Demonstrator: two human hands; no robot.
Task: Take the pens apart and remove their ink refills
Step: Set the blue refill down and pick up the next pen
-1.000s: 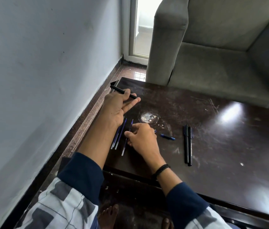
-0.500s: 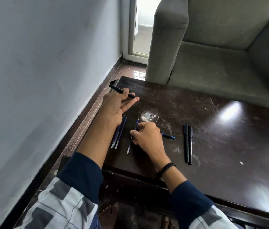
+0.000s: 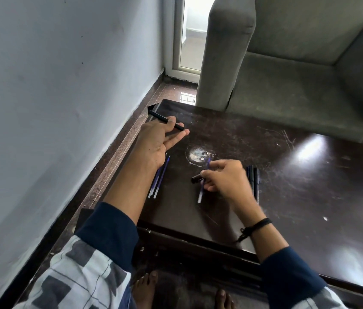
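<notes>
- Sitting at a dark table (image 3: 310,186), a person has both hands out over it.
- The left hand (image 3: 158,141) is at the far left corner. Its fingers are curled round a black pen (image 3: 165,120) and grip it. The pen lies across the fingertips, with one end sticking out to the left past the table edge.
- The right hand (image 3: 227,180) is nearer, about the middle of the table. Its thumb and finger pinch a small black bit (image 3: 196,179) that pokes out to the left.
- A blue refill (image 3: 200,196) runs under the same fingers, with its pale end pointing near. I cannot tell if the hand grips it too.
- More refills (image 3: 157,186) lie side by side on the table, just under the left wrist.
- Two black pens (image 3: 254,179) lie together on the table just right of the right hand, partly hidden behind it.
- A round white mark (image 3: 198,154) sits on the table between the two hands.
- A black band (image 3: 257,226) is on the right wrist. Both sleeves are dark blue.
- A grey sofa (image 3: 298,85) stands at the far side of the table. A pale wall (image 3: 53,108) is on the left.
- Bare feet (image 3: 145,288) show below the near edge of the table.
</notes>
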